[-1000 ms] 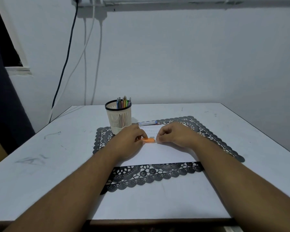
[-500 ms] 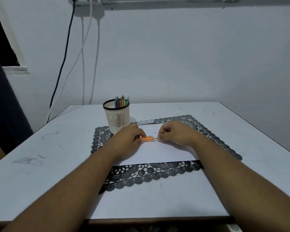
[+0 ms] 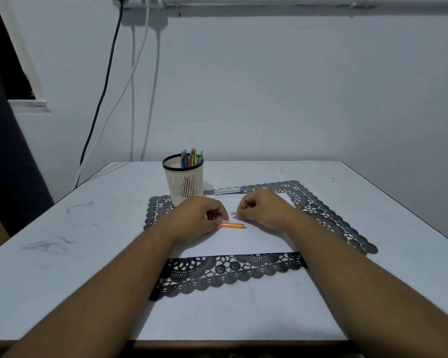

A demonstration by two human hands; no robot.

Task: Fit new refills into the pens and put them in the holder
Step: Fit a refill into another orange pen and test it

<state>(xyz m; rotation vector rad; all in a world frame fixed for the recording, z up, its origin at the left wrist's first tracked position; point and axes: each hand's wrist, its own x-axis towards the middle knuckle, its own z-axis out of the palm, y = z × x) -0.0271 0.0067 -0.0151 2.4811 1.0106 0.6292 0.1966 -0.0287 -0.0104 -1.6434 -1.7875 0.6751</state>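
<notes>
Hands [image 3: 197, 219] [image 3: 263, 209] mid-paper [image 3: 243, 241]; orange pen [image 3: 232, 225] between.

Slotted plastic holder [image 3: 184, 182], lacy mat [image 3: 321, 210], matt table [image 3: 88, 228].

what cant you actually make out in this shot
Only the head view is given.
- Left hand: its fingers cover one end of the orange pen barrel, so the grip there is hidden.
- Right hand: pinches a small pale part, too small to identify.
- Pens in the holder: too small to count.
- Packet behind the hands: print blurred.
</notes>
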